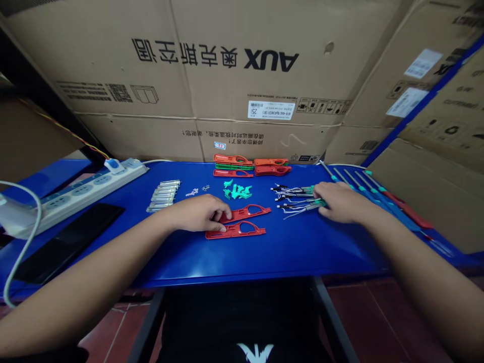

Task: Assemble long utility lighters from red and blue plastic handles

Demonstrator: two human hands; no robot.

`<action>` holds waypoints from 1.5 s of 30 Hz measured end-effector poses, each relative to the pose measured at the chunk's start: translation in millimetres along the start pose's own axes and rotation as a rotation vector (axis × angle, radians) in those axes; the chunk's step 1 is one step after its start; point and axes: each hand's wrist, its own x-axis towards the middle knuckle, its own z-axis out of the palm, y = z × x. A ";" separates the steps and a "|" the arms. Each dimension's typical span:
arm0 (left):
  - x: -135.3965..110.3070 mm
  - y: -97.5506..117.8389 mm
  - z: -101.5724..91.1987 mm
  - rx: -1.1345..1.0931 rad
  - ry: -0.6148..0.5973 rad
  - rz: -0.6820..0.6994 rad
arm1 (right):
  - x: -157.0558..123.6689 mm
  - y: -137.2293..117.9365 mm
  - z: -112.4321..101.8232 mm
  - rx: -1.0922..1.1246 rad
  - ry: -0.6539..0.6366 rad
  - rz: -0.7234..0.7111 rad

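Blue workbench, 6 o'clock: I read the left hand open, unclamped, fingertips resting on two red plastic shells. At 3 o'clock, the right hand lies open, fingers touching wired metal parts.

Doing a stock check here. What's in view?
workbench: one, blue, below all
cartons: several, brown, behind bench
power strip: one, white, back left
phone or tablet: one, black, front left
metal tubes: about five, silver, left
small parts: few, white, by tubes
plastic pieces: several, green, centre
back frames: about six, red and green, back centre
front frames: two, red, front centre
wired parts: several, dark, right of centre
metal rods: about five, teal-banded, right
left hand: on front frames
right hand: on wired parts
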 end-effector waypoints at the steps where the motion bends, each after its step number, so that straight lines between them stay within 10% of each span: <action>1: 0.2 0.2 0.0 0.000 0.008 0.009 | 0.3 6.2 0.7 -0.027 -0.026 0.009; 6: -0.4 1.8 -1.2 -0.001 0.004 0.013 | -2.6 -0.8 -8.1 -0.022 -0.007 -0.030; 14: -3.9 0.2 -5.4 0.037 0.069 0.002 | 49.9 -94.2 -9.3 0.126 0.101 -0.324; 26: -10.2 2.4 -16.2 0.042 0.508 0.054 | 47.8 -99.1 -11.9 0.467 0.349 -0.530; 37: -6.6 25.3 -1.3 0.166 0.105 0.015 | 42.9 -117.0 -0.9 0.435 0.158 -0.604; 45: -6.8 30.1 4.6 0.256 0.071 -0.023 | 33.5 -118.6 -9.1 0.439 0.165 -0.632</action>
